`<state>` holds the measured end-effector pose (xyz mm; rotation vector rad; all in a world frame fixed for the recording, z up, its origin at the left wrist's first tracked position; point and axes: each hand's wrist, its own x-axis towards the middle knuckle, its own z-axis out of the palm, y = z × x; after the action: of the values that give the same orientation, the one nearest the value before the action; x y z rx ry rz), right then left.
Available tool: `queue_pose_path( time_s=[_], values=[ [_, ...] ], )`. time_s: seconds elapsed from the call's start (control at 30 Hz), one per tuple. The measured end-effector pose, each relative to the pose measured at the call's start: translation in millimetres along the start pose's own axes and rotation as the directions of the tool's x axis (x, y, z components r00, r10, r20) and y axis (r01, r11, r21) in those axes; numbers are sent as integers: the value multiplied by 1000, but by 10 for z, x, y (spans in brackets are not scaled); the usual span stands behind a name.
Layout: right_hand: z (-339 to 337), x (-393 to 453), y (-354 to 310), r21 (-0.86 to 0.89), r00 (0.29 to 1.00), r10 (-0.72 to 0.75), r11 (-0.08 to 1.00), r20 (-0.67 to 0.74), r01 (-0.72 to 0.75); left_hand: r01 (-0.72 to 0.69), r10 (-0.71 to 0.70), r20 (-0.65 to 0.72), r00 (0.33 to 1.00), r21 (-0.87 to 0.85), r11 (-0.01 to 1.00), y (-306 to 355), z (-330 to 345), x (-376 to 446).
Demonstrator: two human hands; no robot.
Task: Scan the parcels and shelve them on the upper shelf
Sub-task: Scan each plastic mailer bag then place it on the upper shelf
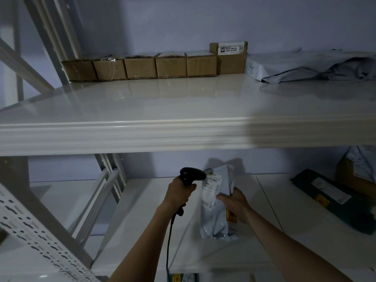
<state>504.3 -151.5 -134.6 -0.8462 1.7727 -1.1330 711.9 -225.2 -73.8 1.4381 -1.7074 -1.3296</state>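
Head view: at far left, a perforated rack upright (30,226) is seen, and on the upper shelf (142,106) a row of cardboard boxes (140,67) is lined along the back wall. Lower down, a black barcode scanner (192,175) is clasped by the left hand (180,193), its grip wrapped round the handle, nose almost touching the label (211,185). Just to the right, a grey mailer parcel (218,202) is held upright over the lower shelf by the right hand (236,204), whose grip is pinched on its edge. For a clean read, the label is best kept flat and squarely faced. Further right, a dark package (325,196) lies on the lower shelf.
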Motion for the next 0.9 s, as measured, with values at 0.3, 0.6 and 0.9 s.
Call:
queue_pose_path(
  time_s=[0.3,0.6,0.9],
  values=[
    [-151,-18,-77,-61,999,-7,998,-38,4,122,-113,95,989,-98,988,-719,204,84],
    [-398,-25,-52,-52,1000,-1,999,18,2,248,-252,18,967,125,961,-1130,403,222],
    [-616,85,-6,-68,998,5,998,69,0,317,-292,-151,945,182,931,-1300,430,293]
  ],
)
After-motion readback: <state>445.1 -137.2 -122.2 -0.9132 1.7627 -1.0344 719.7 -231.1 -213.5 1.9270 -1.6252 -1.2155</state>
